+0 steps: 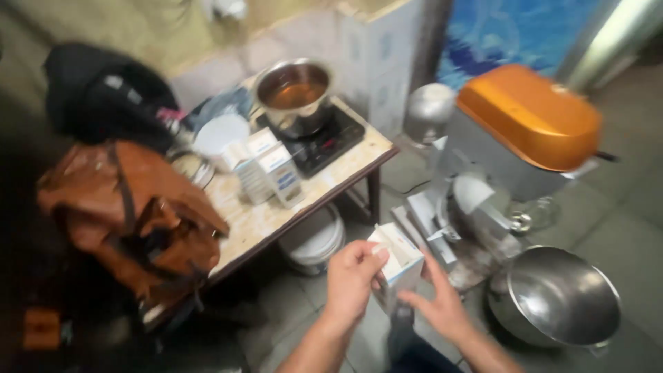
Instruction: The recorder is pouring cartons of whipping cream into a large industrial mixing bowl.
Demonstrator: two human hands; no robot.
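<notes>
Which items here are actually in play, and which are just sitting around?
In play:
- white carton, held by left hand and right hand

Lying about:
- more cartons on the table
- pot on the black cooktop
- brown bag
- orange-topped mixer
- steel bowl on the floor
- white bucket under the table

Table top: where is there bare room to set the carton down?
The table is bare along its front edge, between the brown bag and the standing cartons. Behind, the pot on the cooktop and the white bowl crowd it.
</notes>
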